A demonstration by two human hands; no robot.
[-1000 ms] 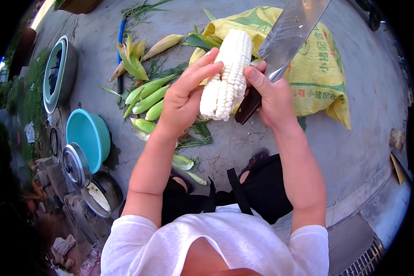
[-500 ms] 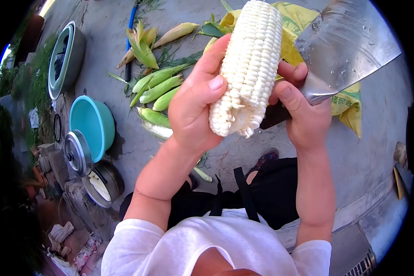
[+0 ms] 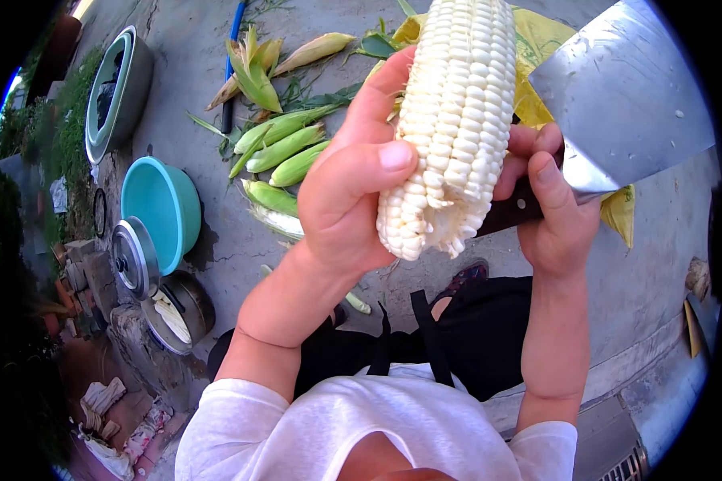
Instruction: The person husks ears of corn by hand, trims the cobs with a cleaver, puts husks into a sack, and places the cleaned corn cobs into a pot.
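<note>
A husked white corn cob [image 3: 461, 120] stands out large in front of me, its broken, ragged lower end facing my body. My left hand [image 3: 353, 176] is wrapped round its left side, thumb pressed on the kernels. On the other side, my right hand [image 3: 557, 208] grips a cleaver [image 3: 626, 88] where the dark handle meets the wide metal blade. The blade points up and to the right, with wet specks on it. The right fingertips are right at the cob's edge, and part of the handle is hidden behind the cob.
Several green corn ears [image 3: 285, 151] lie on the concrete floor, near loose husks [image 3: 253, 76] and a blue-handled stick [image 3: 234, 48]. A yellow sack [image 3: 529, 40] is behind the cob. To the left stand a turquoise basin [image 3: 156, 208], a pot [image 3: 196, 309] with its lid [image 3: 135, 258], and an oval tub [image 3: 128, 96].
Both hands have shifted slightly right, carrying the cob and the cleaver along. The cob looks a little larger and lower, and the blade shows brighter.
</note>
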